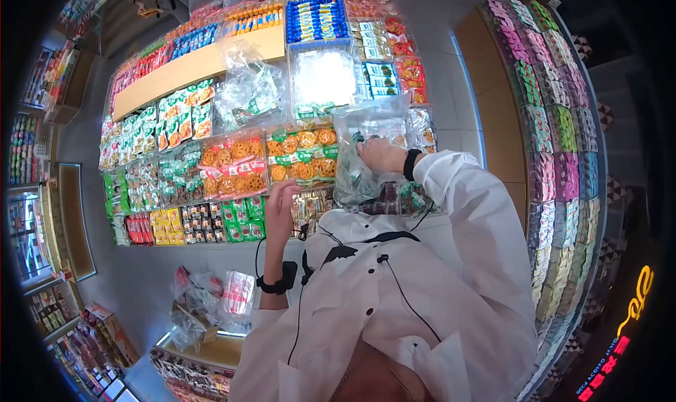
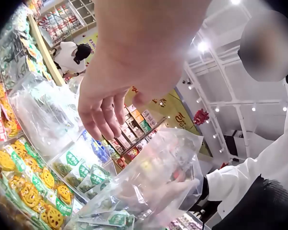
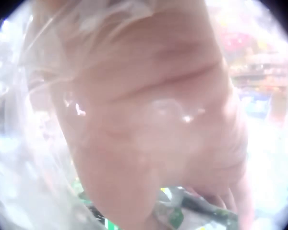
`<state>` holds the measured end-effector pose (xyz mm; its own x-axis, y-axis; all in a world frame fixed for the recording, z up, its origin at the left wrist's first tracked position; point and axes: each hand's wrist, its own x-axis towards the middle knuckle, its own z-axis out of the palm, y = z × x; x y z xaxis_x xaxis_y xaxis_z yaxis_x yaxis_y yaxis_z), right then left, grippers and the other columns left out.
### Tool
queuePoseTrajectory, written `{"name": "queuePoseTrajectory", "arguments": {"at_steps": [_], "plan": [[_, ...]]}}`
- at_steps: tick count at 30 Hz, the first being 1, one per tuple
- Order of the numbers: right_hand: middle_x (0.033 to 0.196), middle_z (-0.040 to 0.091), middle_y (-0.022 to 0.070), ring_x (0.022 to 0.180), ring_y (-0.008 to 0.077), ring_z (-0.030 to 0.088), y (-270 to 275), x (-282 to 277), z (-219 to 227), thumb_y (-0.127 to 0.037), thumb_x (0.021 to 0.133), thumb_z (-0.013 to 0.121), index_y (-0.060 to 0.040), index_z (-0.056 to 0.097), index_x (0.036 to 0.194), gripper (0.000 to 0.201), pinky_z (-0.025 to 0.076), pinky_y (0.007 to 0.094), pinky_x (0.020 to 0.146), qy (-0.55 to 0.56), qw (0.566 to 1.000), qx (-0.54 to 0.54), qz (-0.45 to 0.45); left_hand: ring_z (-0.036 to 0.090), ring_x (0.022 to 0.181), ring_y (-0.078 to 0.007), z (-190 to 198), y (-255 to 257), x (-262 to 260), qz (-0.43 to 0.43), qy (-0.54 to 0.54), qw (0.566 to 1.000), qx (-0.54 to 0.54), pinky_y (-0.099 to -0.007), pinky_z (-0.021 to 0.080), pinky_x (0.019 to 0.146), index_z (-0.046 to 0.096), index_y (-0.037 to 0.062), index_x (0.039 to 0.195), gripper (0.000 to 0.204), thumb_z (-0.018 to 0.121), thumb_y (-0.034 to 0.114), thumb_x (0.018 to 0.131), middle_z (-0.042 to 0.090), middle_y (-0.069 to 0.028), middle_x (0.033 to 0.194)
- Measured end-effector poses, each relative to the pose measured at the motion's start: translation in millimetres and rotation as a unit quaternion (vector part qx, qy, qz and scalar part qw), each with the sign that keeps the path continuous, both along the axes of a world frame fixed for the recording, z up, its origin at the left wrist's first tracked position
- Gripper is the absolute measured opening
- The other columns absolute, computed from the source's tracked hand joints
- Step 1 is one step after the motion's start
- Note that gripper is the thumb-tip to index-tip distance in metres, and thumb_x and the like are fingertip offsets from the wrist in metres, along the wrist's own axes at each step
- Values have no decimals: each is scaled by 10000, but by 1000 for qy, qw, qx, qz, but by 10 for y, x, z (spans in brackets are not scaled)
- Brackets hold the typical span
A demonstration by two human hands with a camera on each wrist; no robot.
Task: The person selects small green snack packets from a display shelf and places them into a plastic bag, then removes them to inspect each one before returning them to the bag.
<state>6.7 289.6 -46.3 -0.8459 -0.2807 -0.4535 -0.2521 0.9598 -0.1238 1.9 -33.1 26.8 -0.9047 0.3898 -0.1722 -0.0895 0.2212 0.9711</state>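
My right hand [image 1: 382, 154] reaches inside a large clear plastic bag [image 1: 350, 180], its curled fingers gripping small green-and-dark snack packets [image 3: 175, 216]. In the right wrist view the palm, seen close through the film, hides most of the packets. More green-labelled packets [image 2: 116, 219] lie low in the bag in the left wrist view. My left hand [image 1: 282, 203] hangs loosely bent above the front of the display, holding nothing. Nearest to it are the packs of round orange snacks [image 1: 303, 154].
Filled compartments of packaged snacks surround both hands. Another clear bag [image 1: 250, 96] lies on the display beyond, near a long tan board [image 1: 204, 67]. A second snack shelf [image 1: 549, 134] stands right. One person [image 2: 69, 58] is across the display.
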Motion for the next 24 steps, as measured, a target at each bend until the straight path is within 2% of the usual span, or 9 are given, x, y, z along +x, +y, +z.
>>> {"name": "queuePoseTrajectory", "arguments": {"at_steps": [6,10,11,13,15,16,18,22,24], "plan": [[901,693,197,844,368,692,83,-12,663,-60,796,598,4,625,974,191,554,455,711,-3,1000,-4,-6,663,949,-164,-24,-13,197,-4,30,999,8,-287,505,845,592,-5,1161,221,515,122,997,693,-105,1001],[972,689,205,861,328,692,315,312,1152,-98,793,628,10,623,1147,370,546,418,755,85,969,-190,-133,659,959,-157,126,73,261,-26,57,997,49,-289,502,864,583,-20,1176,232,519,111,996,693,-107,1008],[1006,694,182,887,286,694,381,440,1297,-105,802,637,4,614,1197,410,543,397,771,157,929,-298,-156,657,967,-155,200,101,286,-23,56,997,44,-287,499,870,581,-22,1177,231,513,107,998,691,-105,1012],[1072,685,123,982,203,667,287,818,2008,-139,853,655,17,587,1236,418,535,359,786,8,795,-473,-379,654,975,-153,305,147,343,-20,57,997,40,-285,497,876,579,-25,1178,231,507,103,1000,688,-103,1015],[1131,653,84,1051,174,634,437,1249,1749,-141,906,633,31,543,1264,408,546,341,796,83,644,-622,-437,649,982,-154,382,212,425,-18,70,996,61,-285,495,883,579,-27,1169,222,503,96,1000,680,-95,1017],[1131,653,84,1051,174,634,427,1431,1746,-141,906,633,31,543,1264,408,546,341,796,85,645,-623,-434,649,982,-154,432,263,480,-16,74,995,62,-285,495,883,579,-27,1169,222,503,96,1000,680,-95,1017],[1166,633,108,1041,198,638,406,1789,1729,-139,912,645,42,484,1309,465,562,349,813,78,421,-772,-469,647,965,-152,545,385,631,-4,96,993,73,-285,494,873,575,-19,1168,217,513,96,994,668,-95,1041],[1165,629,87,1056,176,631,555,2292,1489,-143,933,627,5,488,1308,427,570,353,810,54,388,-798,-457,636,978,-154,769,741,1073,5,120,989,87,-282,489,871,566,-13,1176,223,525,93,984,644,-99,1081],[1151,635,93,1027,182,642,658,2473,1404,-124,931,628,9,488,1306,422,563,345,827,10,439,-769,-465,616,1027,-157,808,977,1343,-16,123,988,93,-287,480,881,555,-6,1191,238,532,87,973,613,-87,1117]]}}
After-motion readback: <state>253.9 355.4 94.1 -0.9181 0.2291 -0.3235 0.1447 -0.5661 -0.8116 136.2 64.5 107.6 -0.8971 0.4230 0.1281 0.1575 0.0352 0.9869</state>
